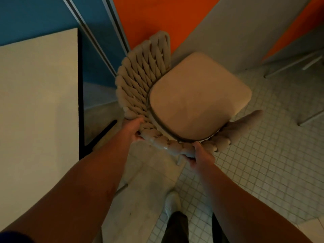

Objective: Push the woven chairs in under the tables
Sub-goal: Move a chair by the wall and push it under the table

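While gripping woven chair (140,81) backrest — both hands (135,128) closed.

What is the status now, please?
Left hand and right hand both grip chair by its woven back rim. Chair not under table yet. Nothing seen blocking.

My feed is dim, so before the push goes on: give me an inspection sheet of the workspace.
Surface: pale table at left, dark edge, top bare where visible; small-tiled floor.
Job's things: woven chair with cushioned seat, out in the open beside the table, not under it.
Clutter: nothing seen.
Grip: left hand and right hand both closed on the woven backrest rim.
Cables: nothing seen.
Surroundings: blue and orange wall panels; pale legs of other furniture at right; person's shoe below.
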A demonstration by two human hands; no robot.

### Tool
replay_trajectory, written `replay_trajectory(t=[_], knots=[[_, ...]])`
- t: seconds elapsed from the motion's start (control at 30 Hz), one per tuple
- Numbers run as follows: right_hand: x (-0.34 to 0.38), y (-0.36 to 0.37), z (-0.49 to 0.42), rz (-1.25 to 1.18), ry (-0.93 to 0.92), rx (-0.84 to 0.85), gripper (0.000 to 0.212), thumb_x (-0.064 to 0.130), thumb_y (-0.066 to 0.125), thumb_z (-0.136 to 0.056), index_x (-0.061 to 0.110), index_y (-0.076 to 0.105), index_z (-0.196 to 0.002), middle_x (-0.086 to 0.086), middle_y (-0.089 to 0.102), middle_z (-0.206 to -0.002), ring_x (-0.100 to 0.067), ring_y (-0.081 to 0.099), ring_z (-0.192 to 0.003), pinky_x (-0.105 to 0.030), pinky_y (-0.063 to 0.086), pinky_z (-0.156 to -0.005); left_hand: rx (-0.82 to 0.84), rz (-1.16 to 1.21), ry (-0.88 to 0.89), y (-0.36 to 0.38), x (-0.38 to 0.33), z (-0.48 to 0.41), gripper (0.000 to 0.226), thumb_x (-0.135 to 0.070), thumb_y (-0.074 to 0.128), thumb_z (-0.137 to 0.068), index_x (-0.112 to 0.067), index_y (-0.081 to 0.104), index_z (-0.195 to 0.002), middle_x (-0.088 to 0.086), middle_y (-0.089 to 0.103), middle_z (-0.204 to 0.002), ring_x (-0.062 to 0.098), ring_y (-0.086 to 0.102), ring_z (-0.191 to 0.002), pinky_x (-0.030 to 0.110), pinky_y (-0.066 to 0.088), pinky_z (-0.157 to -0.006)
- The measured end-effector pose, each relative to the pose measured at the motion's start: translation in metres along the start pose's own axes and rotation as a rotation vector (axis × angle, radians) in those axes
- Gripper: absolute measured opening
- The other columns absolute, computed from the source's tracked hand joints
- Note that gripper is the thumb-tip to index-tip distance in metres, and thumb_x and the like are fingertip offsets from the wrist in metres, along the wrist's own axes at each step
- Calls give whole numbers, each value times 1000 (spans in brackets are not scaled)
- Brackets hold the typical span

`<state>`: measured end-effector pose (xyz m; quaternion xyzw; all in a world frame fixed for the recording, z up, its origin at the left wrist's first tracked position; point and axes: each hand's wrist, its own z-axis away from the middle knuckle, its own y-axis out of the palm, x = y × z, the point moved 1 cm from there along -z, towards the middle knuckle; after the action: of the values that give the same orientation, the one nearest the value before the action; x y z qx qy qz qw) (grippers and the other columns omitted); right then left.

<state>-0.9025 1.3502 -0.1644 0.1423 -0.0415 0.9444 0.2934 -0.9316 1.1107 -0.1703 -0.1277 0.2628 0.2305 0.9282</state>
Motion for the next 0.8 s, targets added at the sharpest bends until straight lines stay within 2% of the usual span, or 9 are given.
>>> replay_trajectory(t=[0.07,0.17,0.23,0.33,0.4,0.47,0.6,0.7,0.8], knots=[[4,-5,1,33,1,-30,55,5,76,-84,5,50,-132,-20,47,-142,-42,55,-121,-52,60,-72,-8,20,-1,1,7,3,39,-12,60,-99,-16,51,-137,12,62,-119,36,62,-107,57,54,-82],[11,-20,-1,115,-8,-35,43,6,76,-83,4,52,-118,-20,51,-135,-42,58,-116,-49,58,-63,-17,42,-21,6,24,12,42,-14,61,-97,-16,53,-138,12,64,-129,34,66,-102,50,59,-65],[18,-31,-2,138,-23,-31,42,6,76,-83,4,52,-117,-19,51,-132,-42,58,-115,-47,56,-58,-44,89,-9,11,38,18,44,-12,60,-96,-16,54,-139,15,64,-131,37,66,-104,47,58,-58],[31,-50,-8,158,-55,-13,52,6,73,-86,4,48,-131,-18,49,-134,-43,55,-121,-52,57,-74,-102,175,-4,21,61,29,47,-7,62,-93,-15,54,-139,18,64,-129,41,66,-109,45,59,-52],[43,-63,-15,218,-72,-9,53,7,74,-86,4,48,-132,-19,48,-138,-44,55,-121,-52,56,-75,-144,228,-12,30,77,38,48,-7,62,-94,-16,53,-140,18,64,-130,42,66,-108,45,59,-47],[57,-78,-23,292,-85,-10,55,8,77,-84,7,49,-132,-23,45,-144,-46,55,-120,-53,58,-69,-170,272,-1,43,95,45,49,-9,63,-95,-17,52,-142,19,62,-132,44,65,-107,47,59,-47],[88,-98,-34,425,-132,6,61,10,79,-83,9,47,-135,-23,43,-146,-48,56,-118,-56,59,-71,-213,399,-20,72,127,61,47,-12,64,-95,-22,53,-140,17,63,-133,44,65,-108,49,59,-52],[114,-103,-39,530,-168,26,57,11,77,-84,7,49,-133,-22,49,-139,-43,58,-112,-52,59,-70,-289,478,-2,99,139,84,39,-9,62,-93,-16,58,-132,15,67,-121,41,68,-102,46,58,-53],[141,-101,-47,641,-189,56,50,11,77,-84,5,52,-127,-22,53,-129,-44,60,-105,-53,59,-72,-356,575,-12,123,153,94,37,-12,64,-92,-15,57,-128,15,68,-119,40,69,-99,51,60,-56]])
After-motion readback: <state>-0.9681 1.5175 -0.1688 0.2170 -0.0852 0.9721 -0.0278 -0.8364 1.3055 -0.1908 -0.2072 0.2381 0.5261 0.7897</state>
